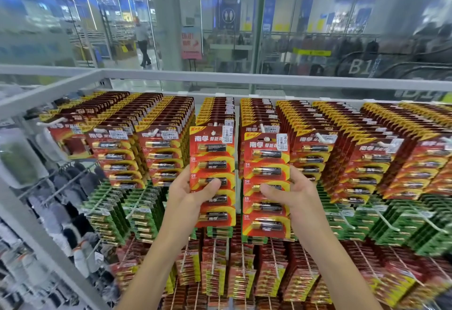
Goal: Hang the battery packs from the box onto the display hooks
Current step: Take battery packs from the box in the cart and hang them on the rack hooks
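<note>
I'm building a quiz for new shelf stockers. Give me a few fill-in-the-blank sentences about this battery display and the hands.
1. The left hand grips the left pack and the right hand the right pack, both coloured ____.
2. The lower packs hanging directly beneath the top row are ____.
3. The price sticker on the right pack reads ____.
Missing: red; green; 12.00

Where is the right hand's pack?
Head view, just right of centre: the right hand grips the red pack at the tip of a top-row hook, beside the other pack in the left hand, above the green packs.
</note>
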The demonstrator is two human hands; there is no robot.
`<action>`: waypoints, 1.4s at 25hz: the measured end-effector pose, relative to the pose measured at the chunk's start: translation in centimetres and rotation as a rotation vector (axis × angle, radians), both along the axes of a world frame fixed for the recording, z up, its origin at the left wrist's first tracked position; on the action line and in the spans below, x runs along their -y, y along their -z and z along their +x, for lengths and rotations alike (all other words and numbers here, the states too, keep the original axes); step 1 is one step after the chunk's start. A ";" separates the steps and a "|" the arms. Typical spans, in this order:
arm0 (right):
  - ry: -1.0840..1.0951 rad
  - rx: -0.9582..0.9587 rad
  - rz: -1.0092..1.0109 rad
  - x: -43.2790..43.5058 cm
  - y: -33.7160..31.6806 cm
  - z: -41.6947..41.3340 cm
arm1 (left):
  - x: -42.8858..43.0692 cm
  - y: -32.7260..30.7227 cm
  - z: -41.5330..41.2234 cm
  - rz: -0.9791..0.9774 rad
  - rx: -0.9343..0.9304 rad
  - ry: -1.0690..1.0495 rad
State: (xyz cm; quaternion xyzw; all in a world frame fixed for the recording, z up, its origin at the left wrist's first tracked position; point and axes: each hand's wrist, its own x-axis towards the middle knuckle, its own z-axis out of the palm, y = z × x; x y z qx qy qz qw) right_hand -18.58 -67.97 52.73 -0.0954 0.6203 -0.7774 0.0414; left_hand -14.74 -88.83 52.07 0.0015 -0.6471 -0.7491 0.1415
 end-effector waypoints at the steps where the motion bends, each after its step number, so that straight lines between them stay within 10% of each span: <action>1: -0.004 -0.002 0.001 0.1 0.0 -0.1 | 0.1 0.0 -0.3 -0.001 0.007 0.003; 21: 0.132 0.147 0.189 2.3 2.3 -6.0 | 1.1 3.6 -6.4 -0.160 0.189 -0.208; 35: 0.217 0.033 0.512 1.4 6.5 -2.1 | 0.5 6.4 -2.3 -0.681 0.220 -0.321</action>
